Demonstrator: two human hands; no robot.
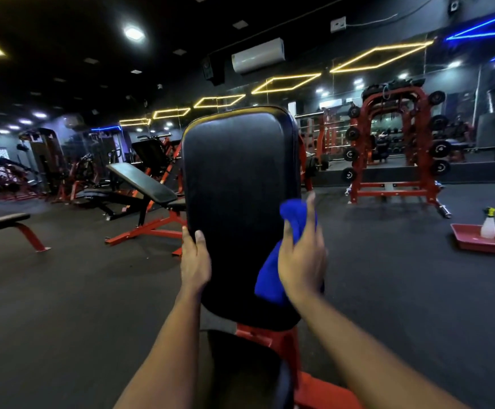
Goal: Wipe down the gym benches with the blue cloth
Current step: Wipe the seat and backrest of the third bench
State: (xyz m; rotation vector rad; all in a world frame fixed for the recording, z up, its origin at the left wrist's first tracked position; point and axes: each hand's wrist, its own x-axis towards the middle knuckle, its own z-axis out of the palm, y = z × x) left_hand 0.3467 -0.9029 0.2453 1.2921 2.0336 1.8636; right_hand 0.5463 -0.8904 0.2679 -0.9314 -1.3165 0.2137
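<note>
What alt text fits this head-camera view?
A person's right hand holds a blue cloth against the right edge of an upright black bench pad, while the left hand grips its left edge. A spray bottle stands in a red tray to the right.

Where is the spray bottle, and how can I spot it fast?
Find the big red weight rack on the right. On the dark floor to its right lies a red tray, and the spray bottle stands upright in it. It is whitish with a yellow top, the only bottle in sight.
</note>
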